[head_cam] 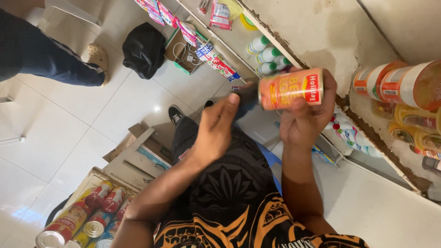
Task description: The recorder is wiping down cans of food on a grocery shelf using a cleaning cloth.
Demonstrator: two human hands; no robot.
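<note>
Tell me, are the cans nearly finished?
Not nearly. A few shelved cans already sit on the shelf. The right hand grips an orange can while the left hand meets its end. Many boxed cans wait in the cardboard box on the floor.

The can (290, 89) sits in the right hand (307, 117), just in front of the shelf (321, 41). The left hand (216, 128) is just left of the can, fingertips beside its end. Right of the can, more cans (404, 85) lie on the shelf. Far below-left of the can, a cardboard box (98, 177) on the floor holds tins (87, 216).
</note>
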